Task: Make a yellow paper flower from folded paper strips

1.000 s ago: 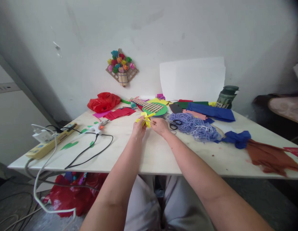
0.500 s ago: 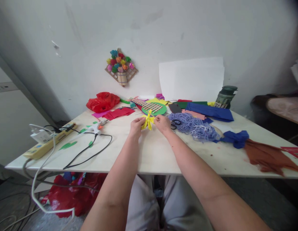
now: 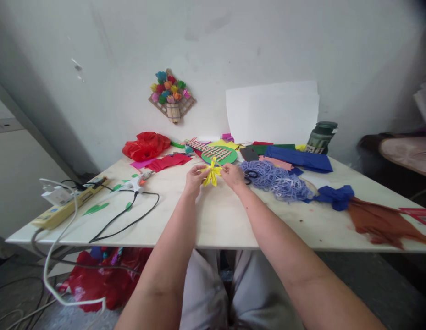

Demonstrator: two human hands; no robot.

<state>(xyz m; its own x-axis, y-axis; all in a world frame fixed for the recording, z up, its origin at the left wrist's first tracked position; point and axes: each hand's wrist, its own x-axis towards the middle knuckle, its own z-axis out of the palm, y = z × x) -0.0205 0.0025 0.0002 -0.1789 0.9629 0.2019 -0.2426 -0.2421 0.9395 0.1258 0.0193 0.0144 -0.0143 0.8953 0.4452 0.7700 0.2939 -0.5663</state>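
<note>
Both arms (image 3: 171, 256) stretch forward over the bench (image 3: 223, 222); left hand (image 3: 195, 178) and right hand (image 3: 233, 176) pinch opposite sides of the yellow flower (image 3: 212, 175), scissors (image 3: 251, 174) beside the right.

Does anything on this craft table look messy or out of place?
Mildly: the bluish string lies in a loose tangle beside the right hand, and a crumpled brown sheet sprawls near the front edge of the table; both look untidy.
</note>
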